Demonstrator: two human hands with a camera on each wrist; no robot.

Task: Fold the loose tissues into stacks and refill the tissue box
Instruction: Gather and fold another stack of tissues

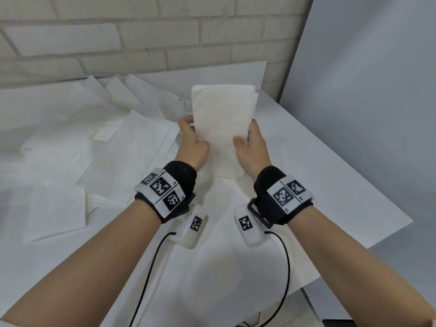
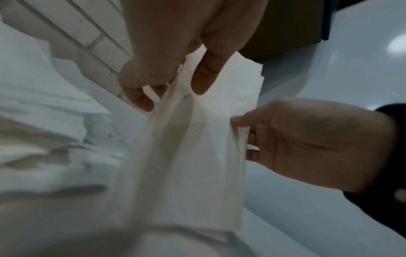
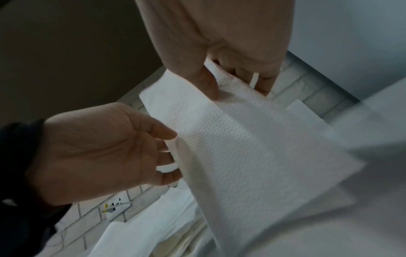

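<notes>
Over the middle of the white table [image 1: 330,175] you've got the folded tissue [image 1: 223,119] held up off the surface, long axis running straight away from you toward the brick wall [image 1: 141,38], far short edge tipped up. Your left hand [image 1: 192,143] pinches its left long edge, thumb on top and fingers curled under, and your right hand [image 1: 252,147] pinches the right edge the same way. Loose tissues [image 1: 94,142] are sprawled flat on the table to your left.
</notes>
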